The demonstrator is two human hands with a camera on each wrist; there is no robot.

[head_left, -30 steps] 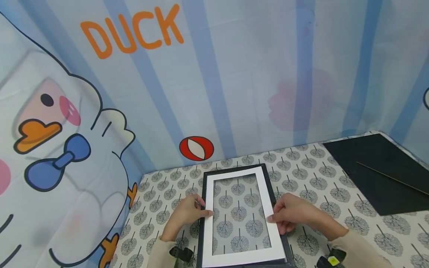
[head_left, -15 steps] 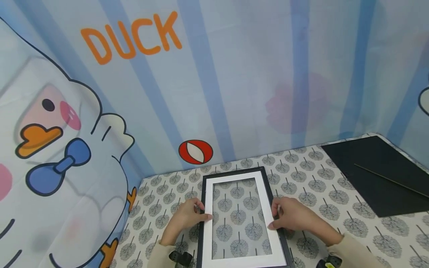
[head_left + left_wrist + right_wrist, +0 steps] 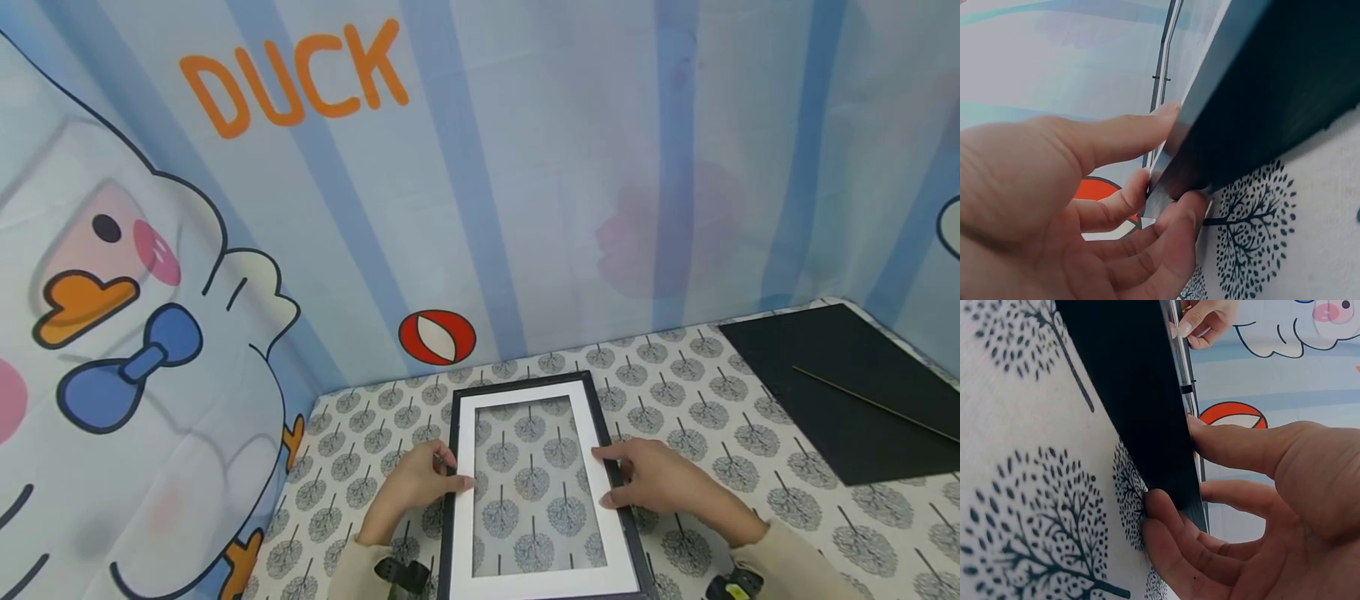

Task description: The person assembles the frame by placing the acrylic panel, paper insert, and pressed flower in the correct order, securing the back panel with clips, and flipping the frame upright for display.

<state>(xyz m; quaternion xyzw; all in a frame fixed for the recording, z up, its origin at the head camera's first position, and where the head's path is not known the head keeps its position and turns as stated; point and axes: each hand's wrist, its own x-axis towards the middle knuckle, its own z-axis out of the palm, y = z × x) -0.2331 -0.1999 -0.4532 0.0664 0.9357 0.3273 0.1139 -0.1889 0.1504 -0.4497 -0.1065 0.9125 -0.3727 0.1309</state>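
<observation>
A black picture frame (image 3: 448,533) lies lengthwise at the front of the table, with a white mat (image 3: 555,581) inside its rim. Through the mat's window the cloth's tree pattern shows. My left hand (image 3: 416,479) grips the left side, thumb over the mat's edge; in the left wrist view its fingertips (image 3: 1188,209) reach under the frame's side. On the right side my right hand (image 3: 652,477) holds the frame, thumb and index fingertip at the mat's edge. Its other fingers curl beneath the black side (image 3: 1129,381) in the right wrist view.
A large black board (image 3: 832,433) lies at the right rear, with a thin brass-coloured strip (image 3: 873,398) across it. A tree-print cloth (image 3: 352,467) covers the table. Behind it hangs a blue striped duck backdrop (image 3: 555,208).
The mat, earlier slightly askew with its lower right corner over the rim, now sits evenly inside the frame. My right index finger has straightened onto the mat's edge. The left hand stays put.
</observation>
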